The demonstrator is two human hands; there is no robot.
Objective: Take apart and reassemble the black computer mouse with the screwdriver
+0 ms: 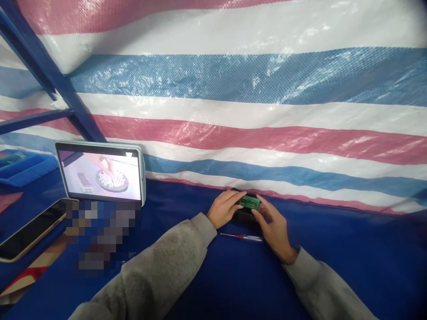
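Observation:
A small green circuit board (251,202) is held between my two hands near the back of the blue table. My left hand (225,208) grips its left end, fingers closed over the edge. On the right end, the thumb and fingers of my right hand (274,226) pinch the board. Beneath it sits a black object (245,217), mostly hidden by the hands, so its kind cannot be made out. A screwdriver (242,237) with a clear and red handle lies on the table just in front, its thin shaft pointing left.
A tablet (102,173) playing a video leans upright at the left. Nearer lies a phone (33,229), with a blue tray (30,171) behind it. A striped plastic sheet (233,80) hangs behind the table (213,280), and a blue frame post (43,66) rises at left.

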